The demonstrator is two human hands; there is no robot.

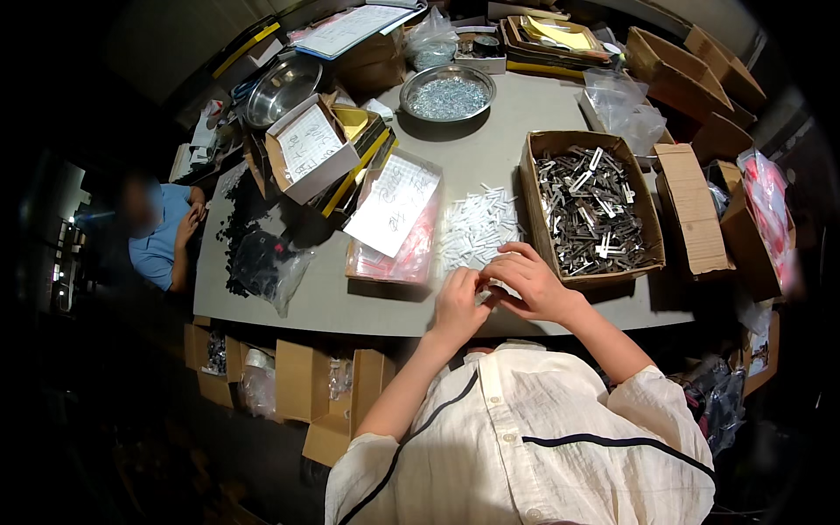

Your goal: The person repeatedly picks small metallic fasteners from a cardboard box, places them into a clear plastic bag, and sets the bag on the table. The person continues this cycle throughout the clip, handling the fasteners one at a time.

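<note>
White pieces (479,220) just beyond hands (532,285), perhaps touching

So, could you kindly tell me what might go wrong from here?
The loose white pieces lie close to the hands, so a careless sweep might scatter them. The open cardboard box of dark parts stands beside that pile, so a dropped part could mix in. The metal bowl of small shiny pieces is uncovered, so a knock might spill it.

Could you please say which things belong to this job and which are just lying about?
Likely in use:
left hand
right hand
small white sticklike pieces
brown cardboard box of dark strips

Likely lying about:
yellow paper
empty round silvery metal bowl
</note>
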